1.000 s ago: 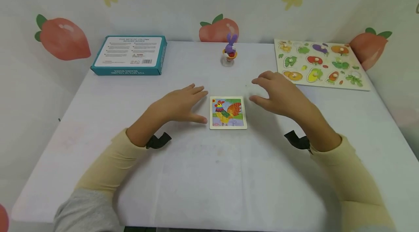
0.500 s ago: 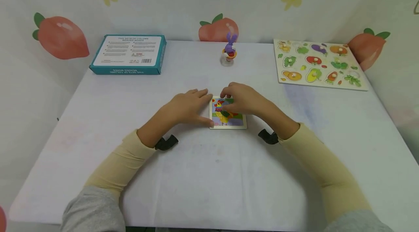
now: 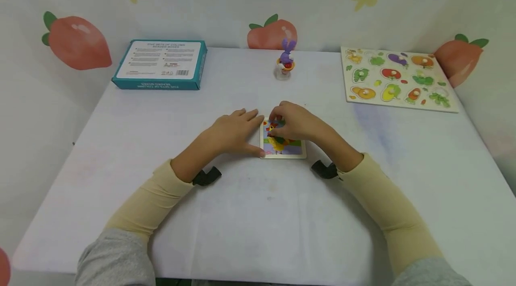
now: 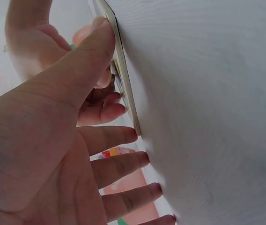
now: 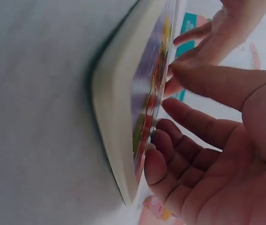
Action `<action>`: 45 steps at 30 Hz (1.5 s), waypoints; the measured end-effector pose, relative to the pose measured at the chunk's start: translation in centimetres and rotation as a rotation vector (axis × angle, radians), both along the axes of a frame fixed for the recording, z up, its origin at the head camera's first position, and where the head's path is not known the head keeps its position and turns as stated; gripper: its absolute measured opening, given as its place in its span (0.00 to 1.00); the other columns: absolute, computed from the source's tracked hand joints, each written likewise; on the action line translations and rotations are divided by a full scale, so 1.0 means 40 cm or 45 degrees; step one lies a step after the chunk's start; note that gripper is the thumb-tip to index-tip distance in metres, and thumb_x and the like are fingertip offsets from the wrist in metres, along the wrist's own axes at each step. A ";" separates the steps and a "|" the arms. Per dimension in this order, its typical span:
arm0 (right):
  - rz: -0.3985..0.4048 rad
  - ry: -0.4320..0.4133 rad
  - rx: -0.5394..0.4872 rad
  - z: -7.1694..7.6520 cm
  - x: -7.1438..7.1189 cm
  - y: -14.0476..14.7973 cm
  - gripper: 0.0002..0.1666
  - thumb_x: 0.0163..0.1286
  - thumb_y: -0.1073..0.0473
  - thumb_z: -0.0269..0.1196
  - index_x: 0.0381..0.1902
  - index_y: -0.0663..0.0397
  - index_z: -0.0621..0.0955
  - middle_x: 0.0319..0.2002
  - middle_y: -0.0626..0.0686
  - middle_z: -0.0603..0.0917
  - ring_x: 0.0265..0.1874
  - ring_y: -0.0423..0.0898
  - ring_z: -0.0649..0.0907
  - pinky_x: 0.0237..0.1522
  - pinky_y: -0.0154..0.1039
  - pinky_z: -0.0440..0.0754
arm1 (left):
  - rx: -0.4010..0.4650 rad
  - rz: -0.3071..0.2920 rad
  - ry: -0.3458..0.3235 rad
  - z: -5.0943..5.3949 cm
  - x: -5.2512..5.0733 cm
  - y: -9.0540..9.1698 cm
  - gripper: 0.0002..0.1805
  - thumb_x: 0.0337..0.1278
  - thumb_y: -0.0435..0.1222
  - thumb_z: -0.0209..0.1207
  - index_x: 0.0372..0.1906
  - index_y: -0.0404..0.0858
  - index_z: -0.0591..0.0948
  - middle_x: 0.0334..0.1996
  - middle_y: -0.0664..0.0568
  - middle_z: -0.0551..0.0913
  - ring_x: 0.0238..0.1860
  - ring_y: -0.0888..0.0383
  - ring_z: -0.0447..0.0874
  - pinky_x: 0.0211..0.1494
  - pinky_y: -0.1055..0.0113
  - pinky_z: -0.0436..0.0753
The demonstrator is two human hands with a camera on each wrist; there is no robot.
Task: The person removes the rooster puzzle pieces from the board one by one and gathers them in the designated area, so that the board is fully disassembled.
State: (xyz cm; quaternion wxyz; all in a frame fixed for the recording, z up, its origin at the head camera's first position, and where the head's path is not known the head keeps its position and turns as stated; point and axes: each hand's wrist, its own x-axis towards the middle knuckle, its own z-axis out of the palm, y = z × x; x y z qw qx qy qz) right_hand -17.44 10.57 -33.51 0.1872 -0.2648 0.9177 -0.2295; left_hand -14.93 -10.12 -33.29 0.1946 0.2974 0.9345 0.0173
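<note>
Lying on the tabletop point(image 3: 258, 232) in front of the rabbit point(image 3: 286, 57), the puzzle point(image 3: 278, 147) is touched by the widely spread left hand point(image 3: 233, 133), while the right hand point(image 3: 297, 122) arches over it, and whether that grip pinches anything I cannot tell.

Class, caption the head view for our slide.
Left hand touching the edge of a rooster puzzle, right hand above it.

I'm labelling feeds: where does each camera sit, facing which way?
Head: on the head, facing forward and down at the rooster puzzle; left hand, right hand, sleeves show.
Left wrist: worn there, facing the puzzle's edge; left palm near, right hand beyond.
Right wrist: worn there, facing the puzzle's corner; right palm near, left hand beyond.
Both wrist views share the puzzle and both hands.
</note>
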 end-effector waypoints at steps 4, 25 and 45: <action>-0.005 -0.010 -0.036 -0.003 -0.003 -0.002 0.16 0.66 0.61 0.68 0.50 0.60 0.83 0.45 0.56 0.79 0.45 0.52 0.77 0.54 0.47 0.77 | -0.017 0.013 -0.002 0.000 0.001 0.001 0.59 0.50 0.72 0.60 0.80 0.42 0.57 0.79 0.44 0.53 0.76 0.39 0.52 0.67 0.40 0.68; -0.051 -0.084 -0.093 -0.011 -0.003 -0.005 0.18 0.65 0.63 0.69 0.52 0.59 0.83 0.46 0.56 0.79 0.46 0.53 0.76 0.54 0.47 0.76 | -0.025 -0.005 -0.007 -0.006 -0.003 0.002 0.59 0.52 0.72 0.58 0.80 0.41 0.55 0.79 0.44 0.52 0.77 0.39 0.51 0.68 0.40 0.66; -0.065 -0.109 -0.128 -0.008 -0.004 -0.005 0.18 0.64 0.66 0.70 0.51 0.59 0.82 0.47 0.58 0.76 0.45 0.54 0.75 0.52 0.46 0.77 | -0.013 -0.004 0.002 -0.005 0.000 0.004 0.59 0.51 0.72 0.59 0.80 0.42 0.56 0.79 0.43 0.54 0.77 0.40 0.51 0.69 0.41 0.65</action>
